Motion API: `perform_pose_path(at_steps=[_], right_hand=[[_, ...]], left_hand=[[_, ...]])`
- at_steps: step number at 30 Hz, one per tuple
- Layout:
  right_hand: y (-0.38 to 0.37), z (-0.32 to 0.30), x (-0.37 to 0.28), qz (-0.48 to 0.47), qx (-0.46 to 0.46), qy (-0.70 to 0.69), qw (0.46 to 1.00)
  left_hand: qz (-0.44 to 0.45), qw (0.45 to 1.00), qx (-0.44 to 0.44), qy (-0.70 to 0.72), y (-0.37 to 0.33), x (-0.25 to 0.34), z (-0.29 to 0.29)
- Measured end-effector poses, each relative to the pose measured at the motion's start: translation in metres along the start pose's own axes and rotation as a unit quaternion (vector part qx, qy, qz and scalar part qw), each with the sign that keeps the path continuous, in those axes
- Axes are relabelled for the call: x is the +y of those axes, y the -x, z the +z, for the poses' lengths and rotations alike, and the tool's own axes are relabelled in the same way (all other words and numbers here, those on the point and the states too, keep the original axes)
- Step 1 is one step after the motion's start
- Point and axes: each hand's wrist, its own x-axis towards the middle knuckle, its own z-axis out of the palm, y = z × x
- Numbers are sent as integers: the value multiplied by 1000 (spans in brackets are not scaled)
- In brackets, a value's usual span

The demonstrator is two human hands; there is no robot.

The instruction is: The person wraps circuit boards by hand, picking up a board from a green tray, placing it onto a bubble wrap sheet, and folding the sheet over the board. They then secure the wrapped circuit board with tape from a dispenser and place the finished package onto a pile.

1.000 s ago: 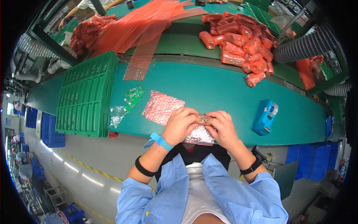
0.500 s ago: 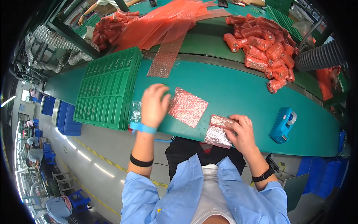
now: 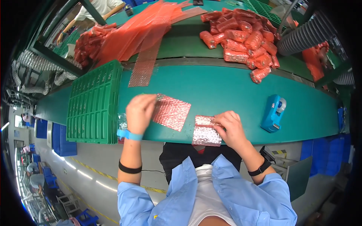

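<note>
head view: left hand point(image 3: 139, 112) fingers pinch a pink bubble sheet point(image 3: 171, 112); right hand point(image 3: 232, 128) fingers grip a wrapped pack point(image 3: 205, 132) at the bench point(image 3: 226, 94) edge.

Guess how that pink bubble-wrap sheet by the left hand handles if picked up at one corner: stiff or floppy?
Probably floppy: the pink bubble-wrap sheet lies thin and flat on the green table, and the left hand pinches only its corner. Likely very light for its size, being air-filled film. Its shiny surface suggests it may slide easily if pushed.
</note>
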Motion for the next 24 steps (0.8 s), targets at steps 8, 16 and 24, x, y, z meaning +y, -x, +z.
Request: perform_pose_path(at_steps=[8, 16, 24], right_hand=[[-3, 0, -1, 14, 18, -43, 999], [0, 2, 1, 20, 22, -46, 998], [1, 4, 3, 29, 22, -54, 998]], left_hand=[[-219, 816, -77, 529, 23, 120, 59], [-27, 896, -128, 425, 14, 114, 65], [185, 951, -73, 236, 23, 107, 91]])
